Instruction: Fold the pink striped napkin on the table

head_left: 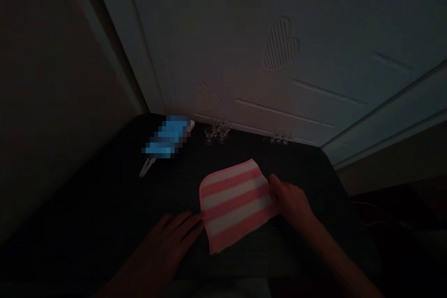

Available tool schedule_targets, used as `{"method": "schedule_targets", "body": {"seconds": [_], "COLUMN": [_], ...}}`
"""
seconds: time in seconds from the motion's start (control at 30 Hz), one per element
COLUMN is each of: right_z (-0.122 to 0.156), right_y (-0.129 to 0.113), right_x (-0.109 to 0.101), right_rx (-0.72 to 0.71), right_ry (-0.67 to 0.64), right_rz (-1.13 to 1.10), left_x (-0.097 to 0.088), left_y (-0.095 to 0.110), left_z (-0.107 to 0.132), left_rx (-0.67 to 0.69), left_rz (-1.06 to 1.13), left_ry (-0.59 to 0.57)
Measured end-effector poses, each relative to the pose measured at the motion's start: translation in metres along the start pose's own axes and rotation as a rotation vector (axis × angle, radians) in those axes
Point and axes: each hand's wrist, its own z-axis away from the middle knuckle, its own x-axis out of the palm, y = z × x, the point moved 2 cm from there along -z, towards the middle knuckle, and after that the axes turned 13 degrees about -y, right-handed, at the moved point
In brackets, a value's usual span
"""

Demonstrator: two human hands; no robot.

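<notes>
A pink and white striped cloth lies on the dark tabletop in front of me, its upper left corner rounded. At the cloth's left edge, the stretched fingers of my left hand lie flat, their tips touching the border. My right hand has its fingers closed on the opposite edge, the thumb side uppermost. The dim light hides the exact placing of the fingertips on both sides.
Small clear glass pieces stand in a cluster at the back of the dark table, with more small glass pieces to their right. A bright blue pixelated object with a pale strap lies at left. Behind rises a white panel with raised hearts.
</notes>
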Motion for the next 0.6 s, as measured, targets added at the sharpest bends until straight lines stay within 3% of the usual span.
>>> {"method": "schedule_targets", "body": {"seconds": [0.1, 0.27, 0.43, 0.6], "right_z": [0.008, 0.035, 0.054, 0.050], "right_y": [0.016, -0.013, -0.057, -0.086], "right_x": [-0.002, 0.001, 0.018, 0.026], "right_rx": [-0.001, -0.168, -0.466, -0.585], "right_ry": [0.027, 0.062, -0.051, -0.041], "right_rz": [-0.085, -0.337, -0.389, -0.258], "left_x": [0.004, 0.002, 0.002, 0.003], "left_y": [0.002, 0.011, 0.026, 0.031], "left_z": [0.001, 0.009, 0.013, 0.006], "left_rx": [-0.011, 0.073, 0.136, 0.150], "left_rz": [-0.017, -0.018, 0.018, 0.073], "left_ry": [0.090, 0.157, 0.025, -0.065]}}
